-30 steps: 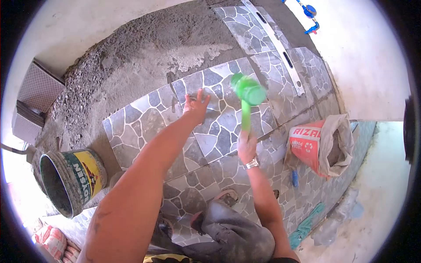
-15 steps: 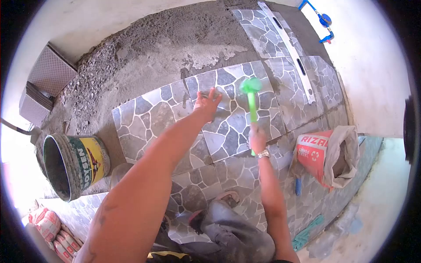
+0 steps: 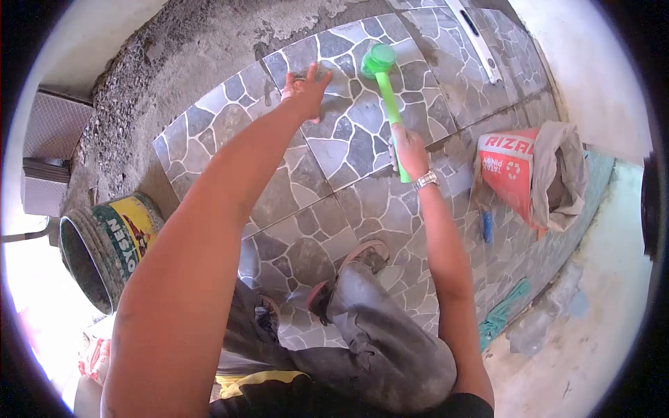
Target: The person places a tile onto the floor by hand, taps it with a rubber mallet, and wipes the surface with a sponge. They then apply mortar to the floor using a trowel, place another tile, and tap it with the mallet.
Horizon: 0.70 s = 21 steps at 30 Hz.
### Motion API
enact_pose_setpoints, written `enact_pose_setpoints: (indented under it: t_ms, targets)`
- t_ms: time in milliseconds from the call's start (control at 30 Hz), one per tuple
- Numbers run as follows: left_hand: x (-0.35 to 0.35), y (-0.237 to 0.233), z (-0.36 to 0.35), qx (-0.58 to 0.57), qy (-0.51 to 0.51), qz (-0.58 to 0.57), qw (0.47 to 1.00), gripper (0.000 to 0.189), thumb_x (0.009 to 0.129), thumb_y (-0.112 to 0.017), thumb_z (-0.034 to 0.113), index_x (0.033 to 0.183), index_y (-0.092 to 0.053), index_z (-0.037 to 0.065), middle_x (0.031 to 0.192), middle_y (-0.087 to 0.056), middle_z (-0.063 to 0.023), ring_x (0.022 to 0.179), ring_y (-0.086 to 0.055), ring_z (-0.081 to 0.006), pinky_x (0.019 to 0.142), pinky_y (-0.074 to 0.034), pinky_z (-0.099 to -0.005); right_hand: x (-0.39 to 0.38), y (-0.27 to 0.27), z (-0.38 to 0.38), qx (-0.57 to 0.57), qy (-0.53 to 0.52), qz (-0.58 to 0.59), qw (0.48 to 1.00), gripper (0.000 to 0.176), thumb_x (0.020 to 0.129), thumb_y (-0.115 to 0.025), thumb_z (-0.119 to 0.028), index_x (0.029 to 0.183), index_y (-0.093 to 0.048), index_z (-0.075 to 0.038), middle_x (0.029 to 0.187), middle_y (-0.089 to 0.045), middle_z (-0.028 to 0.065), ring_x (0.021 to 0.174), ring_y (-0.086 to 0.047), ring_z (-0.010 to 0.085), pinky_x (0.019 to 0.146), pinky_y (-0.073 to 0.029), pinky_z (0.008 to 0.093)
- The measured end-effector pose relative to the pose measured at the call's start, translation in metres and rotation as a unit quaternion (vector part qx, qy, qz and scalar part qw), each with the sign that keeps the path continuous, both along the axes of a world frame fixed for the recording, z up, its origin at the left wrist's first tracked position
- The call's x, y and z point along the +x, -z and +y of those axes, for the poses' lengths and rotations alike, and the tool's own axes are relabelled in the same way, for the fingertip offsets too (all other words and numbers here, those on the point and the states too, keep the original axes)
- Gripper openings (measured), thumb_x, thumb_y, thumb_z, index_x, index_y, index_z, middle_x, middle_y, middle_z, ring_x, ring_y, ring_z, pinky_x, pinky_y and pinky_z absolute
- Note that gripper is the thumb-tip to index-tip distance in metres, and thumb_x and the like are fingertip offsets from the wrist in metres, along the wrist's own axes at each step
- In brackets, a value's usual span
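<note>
My left hand point(image 3: 305, 92) rests with spread fingers on a stone-patterned tile point(image 3: 359, 122), near the tile's upper left part. In my right hand point(image 3: 410, 152) is the green handle of a mallet point(image 3: 380, 61), the fingers wrapped round it. The mallet's green head is over the upper middle of the same tile, to the right of my left hand; whether it touches the surface I cannot tell. A watch point(image 3: 426, 180) sits on my right wrist.
A mortar-stained bucket point(image 3: 115, 244) lies tilted at the left, below stacked tiles point(image 3: 56, 125). A long level point(image 3: 477, 42) lies at the upper right. The red cement bag point(image 3: 512, 171) and a blue-handled tool point(image 3: 487, 226) are right of my arm. Rough mortar point(image 3: 188, 66) borders the tiles.
The view has shifted, so the floor and tiles appear higher up. My left hand stays on the tile with fingers spread. The mallet's head now appears sharper and its handle leans more to the left.
</note>
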<state>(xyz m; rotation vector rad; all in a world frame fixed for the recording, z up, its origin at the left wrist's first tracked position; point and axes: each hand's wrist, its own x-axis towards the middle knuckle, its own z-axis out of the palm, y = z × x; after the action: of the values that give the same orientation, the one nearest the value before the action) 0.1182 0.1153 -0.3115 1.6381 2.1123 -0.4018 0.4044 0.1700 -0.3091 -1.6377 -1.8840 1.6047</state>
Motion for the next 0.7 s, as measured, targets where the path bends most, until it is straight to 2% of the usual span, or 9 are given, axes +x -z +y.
enact_pose_setpoints:
  t_ms: [67,100,200,233,333,433,533,567,700]
  targets:
    - [0.004,-0.003,-0.002,0.025,-0.036,0.025,0.999,0.126,0.063,-0.092,0.039,0.160,-0.014,0.020,0.164,-0.018,-0.0184,0.139,-0.042,-0.0440,0.120,-0.022,-0.0591,-0.004,-0.001,-0.004,-0.035,0.034,-0.002,0.999,0.058,0.101,-0.048,-0.049,0.071,-0.062,-0.001,0.051,-0.056,0.0084,0.036,-0.054,0.0199,0.036,-0.042,0.0363]
    - [0.006,-0.003,-0.004,0.031,-0.060,0.042,0.997,0.123,0.062,-0.092,0.040,0.158,-0.019,0.016,0.162,-0.023,-0.0184,0.140,-0.040,-0.0442,0.120,-0.021,-0.0594,-0.002,-0.003,0.001,-0.025,0.001,-0.026,0.999,0.056,0.101,-0.047,-0.046,0.076,-0.062,0.001,0.054,-0.056,0.0114,0.044,-0.060,0.0234,0.041,-0.042,0.0384]
    - [0.010,-0.004,-0.015,0.024,-0.120,0.066,0.990,0.113,0.063,-0.091,0.043,0.152,-0.033,0.003,0.157,-0.033,-0.0208,0.145,-0.032,-0.0432,0.120,-0.015,-0.0607,-0.014,-0.017,0.008,0.110,-0.058,-0.045,0.991,0.051,0.102,-0.046,-0.043,0.084,-0.062,0.002,0.058,-0.056,0.0162,0.055,-0.064,0.0282,0.048,-0.041,0.0411]
    - [0.010,-0.006,-0.019,0.004,-0.126,0.052,0.991,0.109,0.065,-0.089,0.045,0.149,-0.038,-0.002,0.157,-0.034,-0.0231,0.148,-0.028,-0.0419,0.121,-0.011,-0.0615,-0.020,-0.038,0.000,0.115,-0.063,-0.013,0.991,0.051,0.102,-0.045,-0.043,0.088,-0.061,0.003,0.063,-0.058,0.0215,0.065,-0.064,0.0381,0.054,-0.040,0.0467]
    - [0.022,0.017,-0.045,0.082,-0.162,0.066,0.981,0.092,0.073,-0.083,0.047,0.144,-0.049,0.001,0.153,-0.041,-0.0224,0.147,-0.030,-0.0395,0.121,-0.010,-0.0617,-0.049,-0.104,-0.041,0.184,-0.004,0.098,0.978,0.055,0.102,-0.044,-0.046,0.085,-0.063,0.003,0.068,-0.061,0.0248,0.065,-0.061,0.0446,0.057,-0.041,0.0508]
    - [0.022,0.006,-0.049,0.063,-0.144,0.064,0.986,0.087,0.078,-0.079,0.048,0.144,-0.048,0.000,0.154,-0.039,-0.0212,0.148,-0.030,-0.0374,0.121,-0.009,-0.0620,-0.054,-0.082,-0.067,0.248,-0.039,0.101,0.963,0.056,0.101,-0.046,-0.048,0.082,-0.063,0.002,0.067,-0.061,0.0238,0.064,-0.061,0.0438,0.058,-0.042,0.0513]
    - [0.018,0.012,-0.046,0.054,-0.154,0.051,0.985,0.088,0.078,-0.079,0.049,0.145,-0.047,0.000,0.155,-0.039,-0.0204,0.148,-0.028,-0.0374,0.121,-0.008,-0.0624,-0.041,0.012,-0.064,0.248,-0.181,-0.070,0.949,0.052,0.100,-0.051,-0.047,0.083,-0.063,0.001,0.063,-0.060,0.0212,0.059,-0.062,0.0376,0.055,-0.043,0.0472]
    - [0.018,0.013,-0.046,0.057,-0.157,0.050,0.985,0.088,0.078,-0.079,0.049,0.145,-0.047,0.000,0.155,-0.038,-0.0203,0.148,-0.028,-0.0374,0.121,-0.007,-0.0627,-0.044,0.015,-0.062,0.229,-0.152,-0.061,0.960,0.050,0.099,-0.054,-0.046,0.083,-0.063,0.001,0.061,-0.059,0.0198,0.057,-0.062,0.0357,0.054,-0.043,0.0440]
    - [0.020,0.013,-0.049,0.057,-0.165,0.051,0.983,0.089,0.078,-0.079,0.049,0.145,-0.047,0.000,0.155,-0.038,-0.0202,0.149,-0.028,-0.0377,0.120,-0.007,-0.0639,-0.073,-0.083,-0.063,0.192,-0.102,0.064,0.974,0.047,0.098,-0.055,-0.044,0.086,-0.062,0.001,0.060,-0.057,0.0182,0.055,-0.061,0.0316,0.053,-0.044,0.0424]
